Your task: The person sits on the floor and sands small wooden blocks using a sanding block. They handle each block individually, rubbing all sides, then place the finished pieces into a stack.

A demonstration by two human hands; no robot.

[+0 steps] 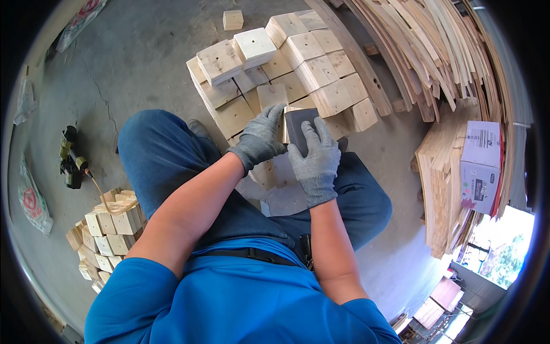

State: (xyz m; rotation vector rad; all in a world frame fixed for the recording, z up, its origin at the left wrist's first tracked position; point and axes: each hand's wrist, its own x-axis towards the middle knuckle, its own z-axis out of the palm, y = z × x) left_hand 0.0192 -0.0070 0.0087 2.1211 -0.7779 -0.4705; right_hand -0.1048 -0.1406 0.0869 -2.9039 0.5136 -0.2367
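Note:
My left hand (260, 137), in a grey knitted glove, is closed around the side of a pale wooden block (303, 104) held above my lap. In my right hand (316, 159), gloved alike, is a dark grey sanding block (296, 125), pressed flat against that wooden block, with the fingers spread over its face. The dark pad hides most of the wooden block. Just beyond both hands stands a stack of square wooden blocks (235, 116), several with a small hole in the face.
One loose block (232, 20) lies on the concrete floor (143, 63). At left are a power tool (70, 160) with a hose (100, 192) and another block pile (114, 229). Long wooden strips (424, 40), stacked boards (441, 178) and a white-purple carton (480, 166) line the right.

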